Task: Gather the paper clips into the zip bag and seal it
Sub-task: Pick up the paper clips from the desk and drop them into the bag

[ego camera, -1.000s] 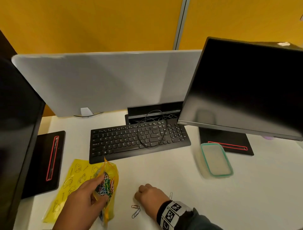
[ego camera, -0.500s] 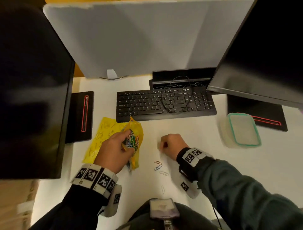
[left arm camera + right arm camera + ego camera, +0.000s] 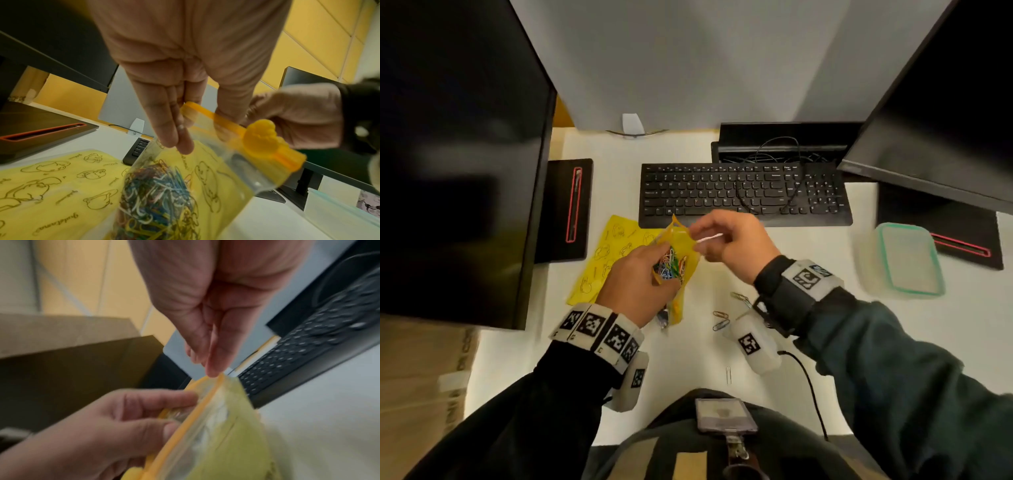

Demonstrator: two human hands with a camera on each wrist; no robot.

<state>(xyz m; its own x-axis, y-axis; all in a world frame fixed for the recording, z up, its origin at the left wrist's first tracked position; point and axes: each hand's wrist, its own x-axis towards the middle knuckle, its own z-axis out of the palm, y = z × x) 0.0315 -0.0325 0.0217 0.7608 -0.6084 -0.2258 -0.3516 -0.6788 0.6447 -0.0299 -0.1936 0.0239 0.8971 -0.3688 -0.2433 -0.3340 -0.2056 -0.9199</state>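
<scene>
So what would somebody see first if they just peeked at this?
Probably the yellow zip bag stuffed with colourful paper clips, held up mid-desk by the left hand while the right hand reaches to its open top. Next, loose clips on the white desk below the right wrist.

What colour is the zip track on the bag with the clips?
Orange-yellow, with a matching slider on the zip track; the left wrist view shows it best.

Left hand (image 3: 633, 284): raised at 7 o'clock of the right, fingers and thumb pinching the zip bag (image 3: 676, 260) mouth.
Right hand (image 3: 732, 240): raised at 1 o'clock, fingertips (image 3: 213, 369) together at the rim.
</scene>
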